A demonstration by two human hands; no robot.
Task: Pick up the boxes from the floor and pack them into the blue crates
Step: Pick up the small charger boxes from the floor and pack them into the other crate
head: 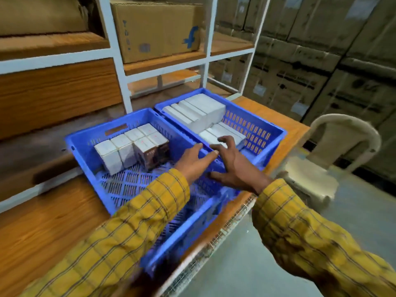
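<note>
Two blue crates stand side by side on a wooden table. The left crate holds several small white and brown boxes packed against its far wall. The right crate holds several flat white boxes, some stacked. My left hand hovers over the wall between the two crates, fingers apart, holding nothing. My right hand is beside it, fingers spread over the right crate's near corner, its fingertips close to a white box. Both sleeves are yellow plaid.
A white metal shelf rack with a large cardboard carton stands behind the crates. Stacked cartons fill the right side. A beige plastic chair stands right of the table on the grey floor.
</note>
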